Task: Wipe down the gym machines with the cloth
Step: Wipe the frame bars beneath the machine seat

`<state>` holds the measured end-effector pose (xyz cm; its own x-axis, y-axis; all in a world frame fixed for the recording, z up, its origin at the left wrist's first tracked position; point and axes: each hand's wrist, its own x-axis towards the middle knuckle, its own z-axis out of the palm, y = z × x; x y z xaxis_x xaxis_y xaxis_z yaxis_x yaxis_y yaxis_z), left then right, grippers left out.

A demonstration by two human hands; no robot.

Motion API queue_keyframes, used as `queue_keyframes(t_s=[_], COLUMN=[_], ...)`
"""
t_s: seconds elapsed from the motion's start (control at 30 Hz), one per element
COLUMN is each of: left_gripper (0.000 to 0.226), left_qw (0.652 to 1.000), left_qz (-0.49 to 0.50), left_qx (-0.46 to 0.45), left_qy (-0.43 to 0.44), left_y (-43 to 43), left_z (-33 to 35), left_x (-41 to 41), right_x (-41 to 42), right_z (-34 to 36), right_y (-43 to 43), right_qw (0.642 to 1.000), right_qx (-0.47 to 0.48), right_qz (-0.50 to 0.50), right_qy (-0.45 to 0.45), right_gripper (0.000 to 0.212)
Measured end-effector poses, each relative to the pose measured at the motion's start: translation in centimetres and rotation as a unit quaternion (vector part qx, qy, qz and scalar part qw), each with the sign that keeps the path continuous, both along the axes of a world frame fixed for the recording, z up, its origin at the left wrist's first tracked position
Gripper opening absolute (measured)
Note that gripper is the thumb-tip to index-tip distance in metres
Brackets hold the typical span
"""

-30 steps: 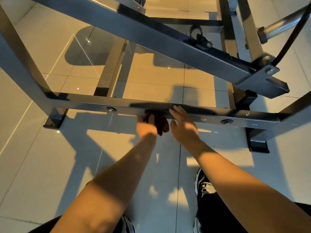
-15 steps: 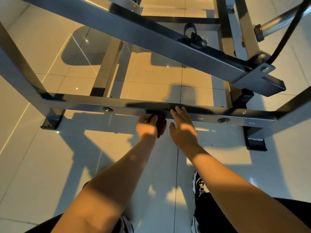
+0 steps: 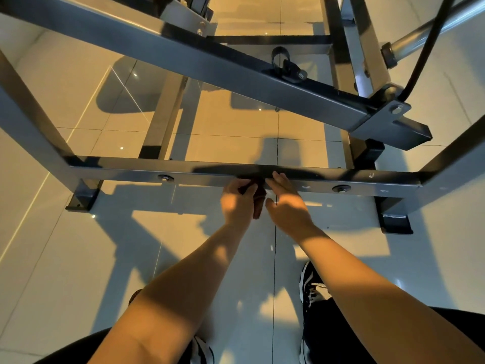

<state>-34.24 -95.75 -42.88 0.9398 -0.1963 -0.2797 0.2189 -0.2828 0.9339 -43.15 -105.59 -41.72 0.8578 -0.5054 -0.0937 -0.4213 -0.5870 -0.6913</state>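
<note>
Now I judge myself to be midway through wiping the low part of the gym machine [image 3: 183, 56], a dark steel frame that stands on a pale tiled floor [image 3: 65, 258] and fills most of what I see. The piece in hand is the bottom crossbar [image 3: 118, 170], which runs left to right just above the tiles, between the two feet of the frame. Both my arms reach down to its middle.

My left hand [image 3: 237, 203] has its fingers curled round the cloth [image 3: 259, 203] and holds it against the front face of the bar. My right hand [image 3: 286, 206] lies just beside it, with fingers straight and pressed together and their tips touching the same face.

The cloth is a small dark bundle, mostly hidden in my left fist, and it shows only between the two hands. In this shade I cannot tell its colour or whether it is damp.

The next move, as I see it, calls for sliding the cloth sideways along the bar with firm pressure. It should work round the right bolt [image 3: 341, 189] and the left bolt [image 3: 164, 177], where dirt tends to gather. How much of the frame is already done I cannot tell from its look.
</note>
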Motion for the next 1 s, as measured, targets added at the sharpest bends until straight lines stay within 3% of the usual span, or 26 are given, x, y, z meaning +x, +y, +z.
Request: queue_keyframes(t_s=[0.13, 0.23, 0.33, 0.5, 0.6, 0.67, 0.73, 0.8, 0.9, 1.0], left_gripper=[0.012, 0.014, 0.014, 0.018, 0.02, 0.02, 0.021, 0.024, 0.021, 0.018], left_qw=[0.99, 0.987, 0.986, 0.976, 0.987, 0.985, 0.987, 0.992, 0.993, 0.986], left_qz=[-0.1, -0.132, -0.154, -0.192, -0.162, -0.131, -0.093, -0.037, 0.063, 0.087], left_qx=[0.054, 0.063, 0.047, 0.066, -0.017, -0.082, -0.102, -0.086, -0.032, -0.073], left_qy=[-0.087, -0.072, -0.034, -0.08, -0.005, 0.073, 0.087, 0.087, 0.09, 0.121], left_y=[-1.1, -0.3, 0.9, 3.1, 3.7, 3.9, 4.3, 4.3, 3.7, 2.4], left_z=[1.2, 1.4, 1.2, 0.8, 1.5, 2.4, 2.6, 2.2, 1.0, 0.7], left_x=[-1.8, -3.4, -5.6, -6.1, -4.4, -3.4, -2.1, -0.4, 1.6, 1.2], right_x=[-1.3, -2.9, -3.6, -3.8, -2.4, -1.0, 0.4, 1.5, 2.4, 2.2], right_z=[1.4, 1.5, 1.4, 1.3, 1.7, 2.4, 2.8, 2.9, 2.0, 1.0], right_y=[-0.8, 0.5, 1.7, 2.9, 3.9, 4.2, 4.1, 3.8, 2.7, 1.3], right_qw=[0.998, 0.998, 0.994, 0.995, 0.996, 0.991, 0.991, 0.996, 0.998, 0.999], right_qx=[0.052, 0.039, 0.091, 0.058, 0.045, 0.097, 0.11, 0.076, -0.012, -0.028], right_qz=[-0.01, -0.022, -0.053, -0.068, -0.057, -0.035, 0.008, 0.032, -0.013, -0.023], right_qy=[-0.013, -0.036, -0.021, -0.033, -0.059, -0.087, -0.073, -0.042, -0.057, -0.007], right_gripper=[0.052, 0.046, 0.044, 0.034, 0.033, 0.036, 0.04, 0.042, 0.043, 0.048])
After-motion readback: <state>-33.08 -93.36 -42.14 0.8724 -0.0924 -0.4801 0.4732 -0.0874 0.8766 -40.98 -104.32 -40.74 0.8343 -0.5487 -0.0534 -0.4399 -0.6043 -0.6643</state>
